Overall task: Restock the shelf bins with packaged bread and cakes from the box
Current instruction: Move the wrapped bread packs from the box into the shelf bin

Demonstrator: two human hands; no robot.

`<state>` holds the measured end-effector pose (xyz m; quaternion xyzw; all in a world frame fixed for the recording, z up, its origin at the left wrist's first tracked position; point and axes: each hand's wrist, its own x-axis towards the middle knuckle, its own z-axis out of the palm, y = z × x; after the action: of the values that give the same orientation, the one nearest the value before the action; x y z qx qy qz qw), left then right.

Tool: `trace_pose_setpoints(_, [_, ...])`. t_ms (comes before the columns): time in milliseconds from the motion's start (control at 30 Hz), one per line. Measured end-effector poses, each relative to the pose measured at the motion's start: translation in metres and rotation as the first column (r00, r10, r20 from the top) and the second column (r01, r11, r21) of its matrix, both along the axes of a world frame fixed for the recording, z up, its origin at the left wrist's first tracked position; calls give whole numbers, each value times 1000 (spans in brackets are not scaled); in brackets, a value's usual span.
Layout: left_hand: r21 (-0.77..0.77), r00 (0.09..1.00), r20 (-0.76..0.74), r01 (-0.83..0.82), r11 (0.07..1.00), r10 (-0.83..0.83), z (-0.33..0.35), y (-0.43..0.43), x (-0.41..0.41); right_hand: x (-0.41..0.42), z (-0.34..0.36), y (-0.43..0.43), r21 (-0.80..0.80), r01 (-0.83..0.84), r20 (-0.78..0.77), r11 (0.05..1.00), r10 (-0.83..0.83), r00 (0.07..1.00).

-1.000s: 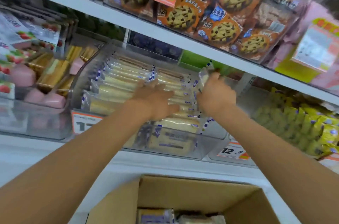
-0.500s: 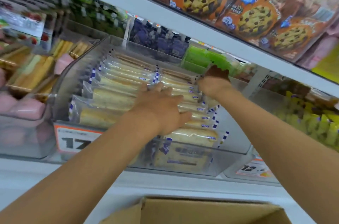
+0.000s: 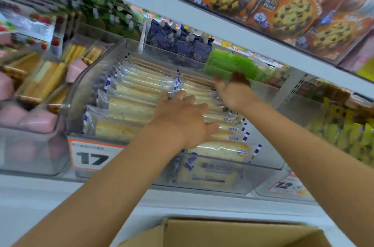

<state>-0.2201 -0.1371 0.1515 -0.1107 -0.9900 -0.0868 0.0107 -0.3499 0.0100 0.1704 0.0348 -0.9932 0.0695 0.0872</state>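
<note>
While both hands settle the packs, this bin looks all but full.
Across the front half of the packaged bread the left hand lies flat with fingers straight, pressing on the wrappers and gripping nothing. The right hand is near the back right of the clear bin, palm open and fingers spread, with nothing in it; whether it touches a pack I cannot tell. The bread stands in two tight rows from front wall to back, above the price tag, so I judge little room is left here. Below the shelf sits the box; only its flaps show, so its remaining stock is hidden. Beside the yellow packs on the right there seems to be bare space, perhaps the next place to fill.
</note>
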Motion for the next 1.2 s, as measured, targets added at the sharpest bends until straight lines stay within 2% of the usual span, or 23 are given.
trace_pose_setpoints(67, [-9, 1000, 13, 0, 1000, 0, 0, 0, -1, 6, -12, 1, -31, -42, 166, 999, 47, 985])
trace_pose_setpoints(100, [-13, 1000, 20, -1, 1000, 1, 0, 0, -1, 8, -14, 0, -59, -36, 202, 998, 48, 978])
trace_pose_setpoints(167, [-24, 1000, 23, -6, 1000, 7, 0, 0, -1, 4, -11, -2, -88, -24, 219, 996, 43, 975])
trace_pose_setpoints(300, [-32, 999, 38, 3, 999, -2, 0, 0, -1, 13, -6, 6, 77, -56, 188, 995, 41, 981])
trace_pose_setpoints(367, [-35, 999, 45, -3, 999, 4, -1, -1, -3, 24, -14, 9, 114, -101, 234, 988, 72, 970])
trace_pose_setpoints(500, [-1, 997, 72, -8, 1000, 8, 3, -3, -2, 25, -6, 13, -12, -127, 310, 992, 124, 943])
trace_pose_setpoints(600, [133, 998, -16, -51, 990, 53, 13, 1, 9, 47, 6, 27, -52, -210, 175, 976, 215, 961])
trace_pose_setpoints(733, [200, 952, -252, -127, 972, 176, 27, 21, 52, 124, 9, 54, -90, -350, -191, 932, 329, 925])
trace_pose_setpoints(833, [211, 948, -254, -137, 968, 190, 24, 48, 105, 186, 1, 79, -114, -406, -272, 907, 364, 891])
trace_pose_setpoints(900, [252, 976, -121, -147, 957, 181, 5, 64, 139, 219, -24, 102, -190, -435, -189, 880, 402, 896])
trace_pose_setpoints(967, [310, 983, 59, -183, 933, 174, -26, 75, 168, 244, -60, 130, -229, -403, 48, 886, 424, 904])
trace_pose_setpoints(1000, [322, 972, 154, -219, 921, 177, -44, 78, 182, 256, -80, 145, -250, -368, 219, 896, 422, 880])
trace_pose_setpoints(1067, [332, 935, 303, -287, 898, 187, -83, 82, 203, 273, -127, 174, -276, -289, 505, 917, 394, 768])
trace_pose_setpoints(1133, [370, 904, 374, -350, 860, 207, -121, 83, 218, 285, -174, 199, -263, -256, 652, 930, 366, 664])
trace_pose_setpoints(1200, [380, 903, 374, -358, 853, 212, -149, 85, 223, 292, -211, 218, -276, -214, 696, 937, 349, 627])
